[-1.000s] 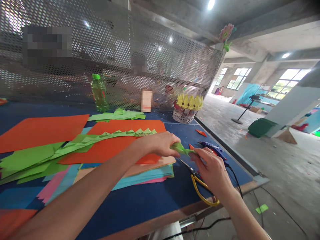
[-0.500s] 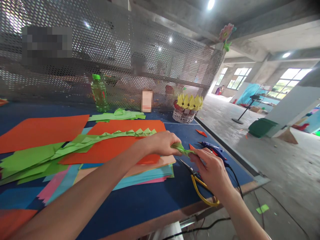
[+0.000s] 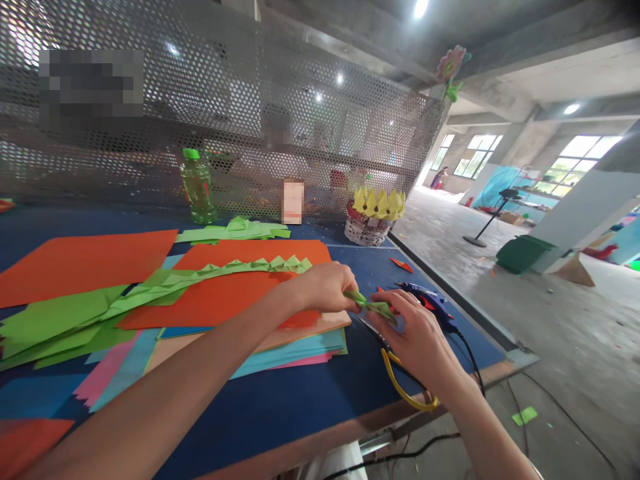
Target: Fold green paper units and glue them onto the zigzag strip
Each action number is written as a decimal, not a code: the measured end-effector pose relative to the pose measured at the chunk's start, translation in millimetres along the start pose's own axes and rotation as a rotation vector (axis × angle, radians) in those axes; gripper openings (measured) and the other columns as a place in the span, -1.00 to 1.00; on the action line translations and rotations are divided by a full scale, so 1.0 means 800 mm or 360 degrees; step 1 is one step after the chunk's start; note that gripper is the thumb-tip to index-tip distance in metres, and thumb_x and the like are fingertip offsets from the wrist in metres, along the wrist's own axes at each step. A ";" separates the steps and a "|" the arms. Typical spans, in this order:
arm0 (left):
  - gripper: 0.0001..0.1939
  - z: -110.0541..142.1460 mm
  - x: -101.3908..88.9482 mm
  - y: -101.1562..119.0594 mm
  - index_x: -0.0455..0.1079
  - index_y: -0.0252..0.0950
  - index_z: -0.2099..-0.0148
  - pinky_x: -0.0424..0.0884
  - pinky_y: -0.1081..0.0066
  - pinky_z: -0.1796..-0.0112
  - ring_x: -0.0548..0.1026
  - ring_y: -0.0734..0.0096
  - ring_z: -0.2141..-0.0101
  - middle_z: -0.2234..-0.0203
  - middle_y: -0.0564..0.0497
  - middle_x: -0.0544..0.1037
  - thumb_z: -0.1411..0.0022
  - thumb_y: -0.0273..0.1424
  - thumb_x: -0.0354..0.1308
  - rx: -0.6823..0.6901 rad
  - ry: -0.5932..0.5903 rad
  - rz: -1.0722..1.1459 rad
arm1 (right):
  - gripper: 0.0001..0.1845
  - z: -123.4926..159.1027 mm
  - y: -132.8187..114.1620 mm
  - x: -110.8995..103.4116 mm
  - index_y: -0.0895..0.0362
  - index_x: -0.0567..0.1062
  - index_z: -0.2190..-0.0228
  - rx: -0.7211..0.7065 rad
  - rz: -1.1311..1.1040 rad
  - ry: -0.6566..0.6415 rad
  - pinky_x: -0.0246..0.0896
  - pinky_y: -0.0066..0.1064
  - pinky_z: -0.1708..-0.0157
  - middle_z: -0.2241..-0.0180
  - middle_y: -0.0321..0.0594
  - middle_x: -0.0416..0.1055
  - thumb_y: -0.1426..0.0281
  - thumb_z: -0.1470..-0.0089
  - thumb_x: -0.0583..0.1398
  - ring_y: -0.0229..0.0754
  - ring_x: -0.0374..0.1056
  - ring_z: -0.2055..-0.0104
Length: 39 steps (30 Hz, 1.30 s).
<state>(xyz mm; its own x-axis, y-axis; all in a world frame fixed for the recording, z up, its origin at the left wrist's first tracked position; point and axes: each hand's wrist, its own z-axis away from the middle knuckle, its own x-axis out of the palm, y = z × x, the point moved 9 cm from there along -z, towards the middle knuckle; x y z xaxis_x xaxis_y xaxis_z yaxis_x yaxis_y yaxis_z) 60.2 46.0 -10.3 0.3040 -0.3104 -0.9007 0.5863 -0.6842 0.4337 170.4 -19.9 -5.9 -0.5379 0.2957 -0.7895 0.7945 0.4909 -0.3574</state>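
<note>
Over the right part of the blue table, my left hand (image 3: pixel 334 287) pinches a small piece of folded green paper (image 3: pixel 369 305). My right hand (image 3: pixel 417 330) has its thumb and fingers closed about the other end of that piece. Left of my hands, a long strip of folded green paper points (image 3: pixel 240 267) lies across orange sheets (image 3: pixel 215 293); its right end runs behind my left wrist, so I cannot tell whether it joins the held piece. Scissors with yellow handles (image 3: pixel 395 387) lie beneath my right hand, partly covered. A blue glue gun (image 3: pixel 433 303) rests just beyond it.
Loose green strips (image 3: pixel 65 317) and a stack of coloured paper (image 3: pixel 295 350) cover the left and middle. Along the perforated screen (image 3: pixel 320 153) stand a green-capped bottle (image 3: pixel 197 187) and a small basket with yellow folded points (image 3: pixel 369 230). The glue gun's cord (image 3: pixel 470 353) crosses the right table edge.
The right hand's fingers have shifted slightly, and more of the green piece's right end now shows between them. The left hand stays nearly in place.
</note>
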 end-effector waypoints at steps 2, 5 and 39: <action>-0.72 0.000 0.000 0.002 0.44 -0.33 0.03 0.54 0.26 0.22 0.55 0.33 0.23 0.15 -0.03 0.55 -0.36 -0.23 0.18 0.0014 -0.0003 0.0006 | -0.82 -0.003 -0.001 0.002 0.07 0.52 0.13 0.0020 -0.0022 -0.0013 0.23 -0.33 0.13 0.20 -0.21 0.53 0.30 -0.24 0.24 -0.07 0.42 0.10; -0.73 0.000 0.002 0.004 0.45 -0.33 0.06 0.54 0.27 0.22 0.55 0.34 0.25 0.18 -0.03 0.56 -0.36 -0.23 0.19 0.0022 -0.0027 -0.0015 | -0.90 -0.007 -0.003 0.005 0.05 0.55 0.21 0.0018 -0.0056 -0.0019 0.25 -0.39 0.19 0.28 -0.27 0.55 0.33 -0.24 0.25 -0.13 0.46 0.19; -0.76 -0.010 0.007 0.002 0.45 -0.33 0.04 0.53 0.21 0.16 0.55 0.31 0.19 0.14 -0.04 0.56 -0.37 -0.27 0.18 0.0072 0.0081 -0.0110 | -0.87 -0.015 0.008 0.014 0.10 0.54 0.33 0.0099 0.0017 0.0054 0.15 -0.42 0.38 0.39 -0.24 0.54 0.42 -0.21 0.17 -0.17 0.42 0.38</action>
<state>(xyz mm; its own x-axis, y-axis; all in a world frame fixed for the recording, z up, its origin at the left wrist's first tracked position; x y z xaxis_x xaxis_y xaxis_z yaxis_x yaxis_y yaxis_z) 69.0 48.8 -14.4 0.3022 -0.2281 -0.9255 0.5729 -0.7325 0.3676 165.8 -3.9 -10.8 -0.5376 0.3288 -0.7764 0.8158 0.4357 -0.3803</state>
